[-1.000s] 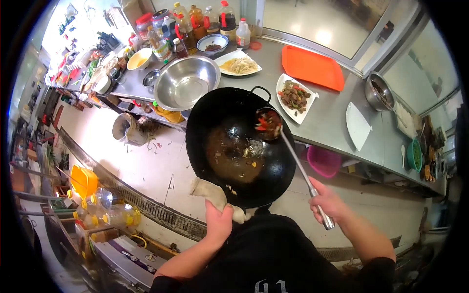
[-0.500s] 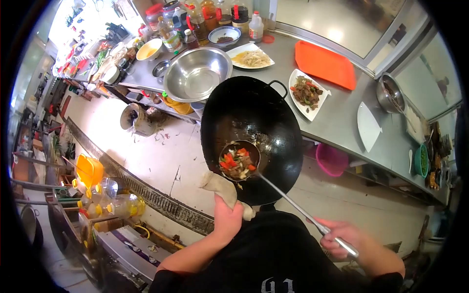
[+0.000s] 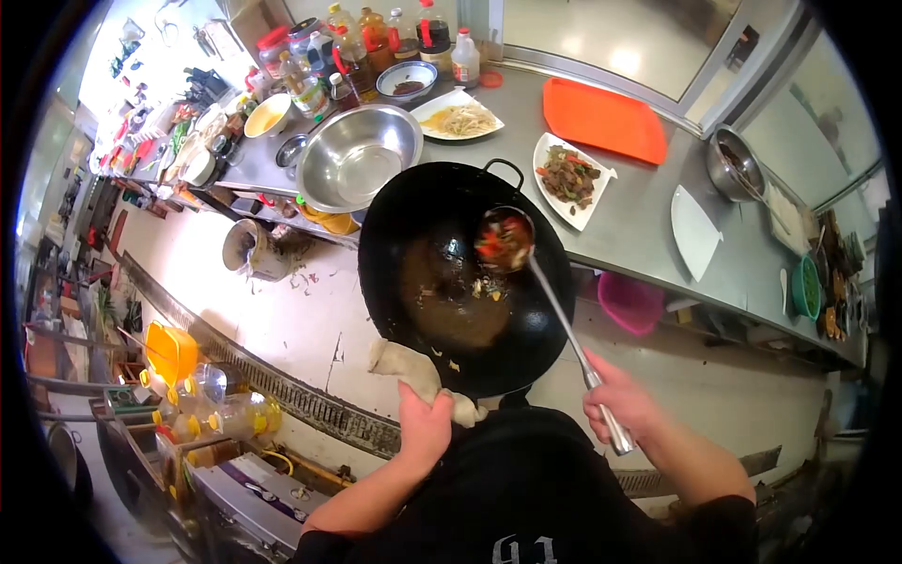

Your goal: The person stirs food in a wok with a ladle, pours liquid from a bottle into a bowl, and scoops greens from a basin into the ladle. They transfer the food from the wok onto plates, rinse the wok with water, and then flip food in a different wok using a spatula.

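My left hand (image 3: 425, 425) is closed round a folded beige cloth (image 3: 406, 365) at the near rim of a large black wok (image 3: 395, 273). Whatever part of the wok lies under the cloth is hidden. My right hand (image 3: 620, 399) grips the metal handle of a long ladle (image 3: 564, 320). The ladle's bowl, filled with stir-fried meat and red pepper (image 3: 505, 242), is over the far right part of the wok; it is slightly blurred. Bits of food and brown sauce cling to the wok's bottom. Beyond the wok, a white plate (image 3: 590, 214) on the counter carries similar stir-fried food.
The steel counter (image 3: 639, 226) holds an orange tray (image 3: 606, 122), a white dish (image 3: 693, 235), a large steel basin (image 3: 357, 160), a plate of shredded food (image 3: 458, 117) and several bottles. Below stand a pink basin (image 3: 631, 303) and a bucket (image 3: 256, 249). A floor drain grate (image 3: 319, 409) runs at left.
The ladle of food has moved from the wok's near left to its far right side. My right hand has shifted up and left. My left hand still holds the cloth.
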The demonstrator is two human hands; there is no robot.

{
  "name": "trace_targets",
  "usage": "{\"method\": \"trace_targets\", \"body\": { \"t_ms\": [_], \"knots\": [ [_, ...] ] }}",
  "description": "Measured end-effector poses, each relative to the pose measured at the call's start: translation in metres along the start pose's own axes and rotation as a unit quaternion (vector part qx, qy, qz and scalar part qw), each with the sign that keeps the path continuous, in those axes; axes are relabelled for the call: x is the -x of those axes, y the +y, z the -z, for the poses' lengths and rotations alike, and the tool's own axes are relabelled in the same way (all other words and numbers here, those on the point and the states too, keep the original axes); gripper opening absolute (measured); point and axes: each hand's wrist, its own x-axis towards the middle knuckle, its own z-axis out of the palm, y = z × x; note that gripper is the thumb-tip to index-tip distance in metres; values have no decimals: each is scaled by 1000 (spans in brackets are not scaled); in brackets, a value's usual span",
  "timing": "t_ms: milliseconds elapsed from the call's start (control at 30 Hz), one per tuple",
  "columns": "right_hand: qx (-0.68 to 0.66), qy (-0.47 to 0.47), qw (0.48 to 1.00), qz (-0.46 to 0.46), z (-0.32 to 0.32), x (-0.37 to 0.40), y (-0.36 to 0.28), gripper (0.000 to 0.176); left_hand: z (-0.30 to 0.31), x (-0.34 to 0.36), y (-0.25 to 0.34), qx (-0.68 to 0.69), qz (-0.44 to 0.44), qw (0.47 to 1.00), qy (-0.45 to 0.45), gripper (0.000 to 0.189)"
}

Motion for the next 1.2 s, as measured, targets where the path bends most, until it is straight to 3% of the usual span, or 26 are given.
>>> {"method": "trace_targets", "body": {
  "t_ms": [33,167,233,267,333,367,433,633,733,767,833,933,1000,1067,1133,1167,1200],
  "knots": [
    [196,116,973,25,-5,-4,0,77,0,0,0,-4,8,1000,2,56],
    [318,157,935,22,-5,-9,6,82,-6,0,-16,-3,-27,1000,-13,56],
    [210,103,971,-55,-9,-3,15,79,-9,4,-11,-37,-66,997,-4,56],
    [212,99,971,-56,-14,2,17,79,-8,6,-5,-39,-65,997,0,56],
    [52,23,992,-113,-24,16,18,74,-8,8,7,15,-20,999,-32,56],
    [54,19,992,-113,-27,21,16,74,-8,8,8,14,-21,999,-27,56],
    [-74,-104,980,-152,-30,30,11,70,-6,9,10,-21,-10,999,-41,56],
    [-262,-223,927,-148,-19,37,21,69,-1,3,0,-36,20,999,-32,55],
    [-270,-249,921,-129,-21,19,22,69,6,-7,-14,-26,-5,1000,-15,57],
    [-272,-249,921,-127,-18,15,22,69,11,-8,0,-22,57,998,-22,59],
    [-321,-285,897,-109,-12,11,19,69,14,-12,0,11,56,998,-22,59],
    [-306,-263,913,-62,-2,20,10,69,14,-15,-11,28,34,999,6,51],
    [-298,-243,923,-23,11,27,4,70,13,-16,-19,190,48,981,-15,48],
    [-289,-225,930,13,23,39,-6,70,8,-16,-10,187,36,981,-23,47],
    [-138,-102,981,95,30,46,-23,73,12,-10,17,213,82,973,-18,43],
    [-91,-9,989,118,30,46,-31,78,7,-13,0,207,27,978,10,43],
    [-90,-7,988,121,30,41,-40,78,8,-13,3,209,25,978,8,43]
  ]
}}
